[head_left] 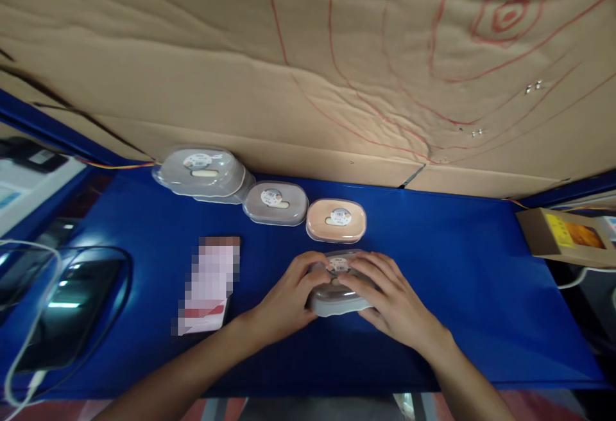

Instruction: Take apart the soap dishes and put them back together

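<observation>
In the head view, a grey oval lunch box (337, 306) with a clear lid and a round white label lies near the middle of the blue table. My left hand (292, 289) grips its left side, fingertips on the lid close to the label. From the right, my right hand (395, 300) holds the same box, fingers curled over the lid and the thumb low at the near side. Just behind it is a peach lunch box (317, 221), with a grey lunch box (255, 212) to its left. Farther left stand stacked grey lunch boxes (183, 174).
A phone (212, 286) with a blurred-out screen lies left of my hands. Beyond it are a dark tablet (72, 318) and a white cable (36, 318). A cardboard wall (192, 87) with red lines rises behind the table (481, 280). A cardboard box (536, 235) stands at the right edge.
</observation>
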`<state>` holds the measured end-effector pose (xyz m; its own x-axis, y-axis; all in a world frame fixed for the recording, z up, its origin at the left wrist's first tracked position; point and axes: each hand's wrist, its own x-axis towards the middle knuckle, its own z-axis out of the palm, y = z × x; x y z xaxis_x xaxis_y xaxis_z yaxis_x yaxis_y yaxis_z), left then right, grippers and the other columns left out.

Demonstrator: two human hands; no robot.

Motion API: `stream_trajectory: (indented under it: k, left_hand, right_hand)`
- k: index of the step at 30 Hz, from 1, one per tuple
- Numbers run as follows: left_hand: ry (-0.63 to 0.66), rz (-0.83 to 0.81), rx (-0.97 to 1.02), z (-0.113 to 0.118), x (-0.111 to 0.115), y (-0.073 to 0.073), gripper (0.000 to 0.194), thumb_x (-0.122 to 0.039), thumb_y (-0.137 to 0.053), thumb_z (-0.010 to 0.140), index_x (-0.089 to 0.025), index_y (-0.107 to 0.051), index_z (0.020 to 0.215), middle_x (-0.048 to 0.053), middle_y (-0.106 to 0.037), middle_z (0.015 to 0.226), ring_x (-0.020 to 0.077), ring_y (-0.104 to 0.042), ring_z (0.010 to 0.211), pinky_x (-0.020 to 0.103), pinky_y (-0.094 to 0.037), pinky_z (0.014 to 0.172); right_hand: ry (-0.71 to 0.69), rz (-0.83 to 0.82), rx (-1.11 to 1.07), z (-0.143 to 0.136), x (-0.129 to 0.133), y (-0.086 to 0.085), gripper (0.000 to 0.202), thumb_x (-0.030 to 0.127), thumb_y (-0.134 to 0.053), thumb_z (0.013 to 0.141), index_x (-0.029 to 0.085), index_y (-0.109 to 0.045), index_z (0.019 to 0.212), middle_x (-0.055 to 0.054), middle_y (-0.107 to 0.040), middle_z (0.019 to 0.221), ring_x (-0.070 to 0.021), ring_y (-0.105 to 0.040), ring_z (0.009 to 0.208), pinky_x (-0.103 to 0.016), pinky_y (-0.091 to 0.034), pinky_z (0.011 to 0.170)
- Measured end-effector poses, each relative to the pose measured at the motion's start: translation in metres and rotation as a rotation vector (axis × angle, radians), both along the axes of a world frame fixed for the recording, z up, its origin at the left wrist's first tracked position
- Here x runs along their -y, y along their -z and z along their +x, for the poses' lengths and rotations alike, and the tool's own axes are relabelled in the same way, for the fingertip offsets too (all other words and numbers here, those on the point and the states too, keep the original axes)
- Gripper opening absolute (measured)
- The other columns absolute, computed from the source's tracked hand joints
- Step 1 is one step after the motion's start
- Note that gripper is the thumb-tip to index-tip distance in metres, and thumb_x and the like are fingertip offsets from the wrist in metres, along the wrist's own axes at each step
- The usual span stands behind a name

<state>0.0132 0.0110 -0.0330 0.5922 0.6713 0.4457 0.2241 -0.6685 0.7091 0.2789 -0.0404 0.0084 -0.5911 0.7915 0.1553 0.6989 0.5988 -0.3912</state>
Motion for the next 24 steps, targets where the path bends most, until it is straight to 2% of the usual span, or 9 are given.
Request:
stream_trajectory:
  k: [2, 4, 5, 6, 8, 10, 14, 18, 24]
  left_hand:
    - [0.074, -0.032, -0.048, -0.003, -0.003, -0.009, 0.072, -0.040, -0.091, 0.079, -0.027, -0.053, 0.140, 0.015, -0.059, 0.136, 0.0321, -0.061, 0.128, 0.049, -0.059, 0.103]
    - [0.154, -0.082, -0.075, -0.008, -0.006, -0.018, 0.086, -0.066, -0.082, 0.078, -0.027, -0.050, 0.148, 0.019, -0.055, 0.145, 0.0355, -0.056, 0.136, 0.053, -0.055, 0.109]
    - [0.160, -0.102, -0.073, -0.011, -0.009, -0.022, 0.085, -0.071, -0.072, 0.084, -0.026, -0.047, 0.151, 0.020, -0.052, 0.149, 0.0363, -0.053, 0.140, 0.054, -0.052, 0.112]
    - [0.125, -0.113, -0.072, -0.013, -0.012, -0.026, 0.077, -0.069, -0.063, 0.093, -0.026, -0.045, 0.154, 0.021, -0.049, 0.153, 0.0359, -0.049, 0.144, 0.055, -0.048, 0.116]
    - [-0.061, -0.082, -0.117, -0.017, -0.022, -0.032, 0.058, -0.053, -0.052, 0.105, -0.027, -0.042, 0.156, 0.019, -0.045, 0.159, 0.0344, -0.044, 0.150, 0.057, -0.042, 0.120]
    - [-0.300, 0.026, -0.241, -0.021, -0.037, -0.034, 0.051, -0.038, -0.054, 0.106, -0.028, -0.043, 0.154, 0.018, -0.043, 0.163, 0.0356, -0.041, 0.152, 0.061, -0.037, 0.121]
    - [-0.590, 0.248, -0.470, -0.028, -0.066, -0.028, 0.050, -0.038, -0.062, 0.101, -0.021, -0.054, 0.148, 0.024, -0.041, 0.166, 0.0466, -0.037, 0.154, 0.071, -0.035, 0.116]
    - [-0.610, 0.231, -0.583, -0.034, -0.070, -0.023, 0.042, -0.035, -0.064, 0.098, -0.023, -0.063, 0.138, 0.021, -0.056, 0.156, 0.0465, -0.047, 0.147, 0.068, -0.044, 0.110]
    - [-0.557, 0.220, -0.618, -0.034, -0.032, -0.029, 0.037, -0.032, -0.068, 0.096, -0.027, -0.068, 0.132, 0.014, -0.062, 0.149, 0.0419, -0.057, 0.136, 0.060, -0.052, 0.104]
  right_hand:
    - [0.010, 0.009, 0.004, 0.003, 0.000, -0.002, 0.064, 0.018, -0.062, 0.097, 0.028, -0.045, 0.158, -0.011, -0.057, 0.154, -0.0347, -0.047, 0.147, -0.063, -0.042, 0.119]
    - [0.042, 0.062, 0.019, 0.002, -0.001, 0.001, 0.061, 0.016, -0.061, 0.096, 0.027, -0.049, 0.155, -0.012, -0.058, 0.153, -0.0349, -0.047, 0.147, -0.064, -0.041, 0.120]
    - [0.060, 0.094, 0.025, 0.000, -0.002, 0.004, 0.059, 0.014, -0.061, 0.096, 0.027, -0.051, 0.153, -0.012, -0.059, 0.152, -0.0349, -0.048, 0.146, -0.065, -0.040, 0.120]
    - [0.081, 0.126, 0.027, -0.002, -0.003, 0.007, 0.058, 0.013, -0.061, 0.095, 0.027, -0.053, 0.151, -0.012, -0.060, 0.151, -0.0348, -0.049, 0.145, -0.064, -0.040, 0.120]
    - [0.126, 0.182, 0.023, -0.006, -0.005, 0.013, 0.057, 0.010, -0.061, 0.095, 0.027, -0.055, 0.149, -0.012, -0.061, 0.149, -0.0343, -0.051, 0.144, -0.063, -0.042, 0.119]
    - [0.181, 0.226, 0.017, -0.008, -0.007, 0.017, 0.056, 0.009, -0.060, 0.095, 0.027, -0.056, 0.148, -0.012, -0.062, 0.147, -0.0340, -0.052, 0.143, -0.062, -0.043, 0.119]
    - [0.240, 0.248, 0.036, -0.007, -0.011, 0.021, 0.060, 0.005, -0.056, 0.094, 0.027, -0.055, 0.150, -0.013, -0.061, 0.147, -0.0342, -0.052, 0.143, -0.063, -0.043, 0.119]
    - [0.207, 0.227, 0.042, -0.002, -0.013, 0.027, 0.066, 0.004, -0.054, 0.093, 0.028, -0.050, 0.155, -0.013, -0.058, 0.151, -0.0332, -0.050, 0.145, -0.062, -0.043, 0.119]
    - [0.219, 0.166, 0.012, 0.008, -0.016, 0.029, 0.060, 0.011, -0.056, 0.099, 0.029, -0.049, 0.155, -0.013, -0.053, 0.156, -0.0309, -0.046, 0.149, -0.061, -0.037, 0.124]
